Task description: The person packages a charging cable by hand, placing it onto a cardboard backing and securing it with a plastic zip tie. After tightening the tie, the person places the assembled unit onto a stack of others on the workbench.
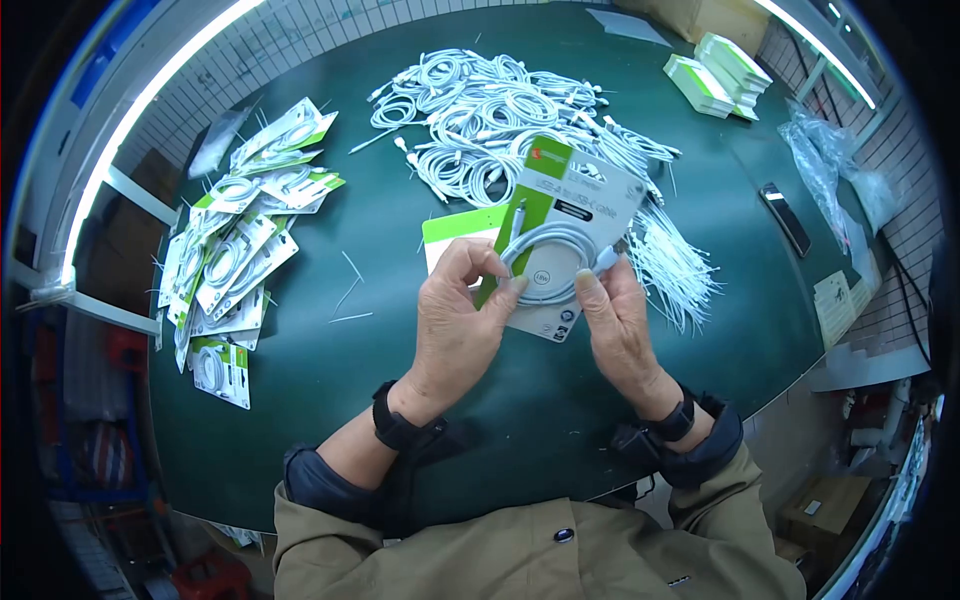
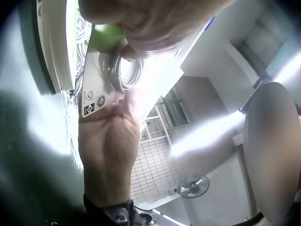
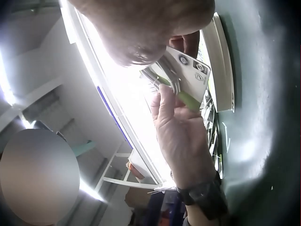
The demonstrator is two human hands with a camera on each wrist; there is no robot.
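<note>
Cable [image 1: 548,296] lay coiled against the front of a card [image 1: 605,215], held above the middle of the tabletop [image 1: 330,420]. Take that card as the clock's centre, 12 o'clock pointing away from the person.

The left hand [image 1: 458,312] pinched cable and card together between thumb and fingers, at the coil's 8 to 9 o'clock. The right hand [image 1: 622,325] pinched near 4 o'clock, its thumb below the connector [image 1: 607,260] and its fingers partly hidden behind the card; I cannot tell how tightly they pressed. Gripping opposite sides probably stopped the springy loops from spreading and kept the card steady. The card leaned toward 1 o'clock with its print facing the person, which presumably let the coil's position be checked.

A stack [image 1: 448,232] showed behind the left hand at 10 o'clock, perhaps put there to be within reach. The heap [image 1: 500,110] of cables lay at 12, and white ties [image 1: 675,265] fanned out at 3, both seemingly close for easy picking. Carded packs [image 1: 240,240] were piled at 9, likely to keep them apart from the loose cables. The phone [image 1: 785,218] lay between 2 and 3, well away from the hands.
</note>
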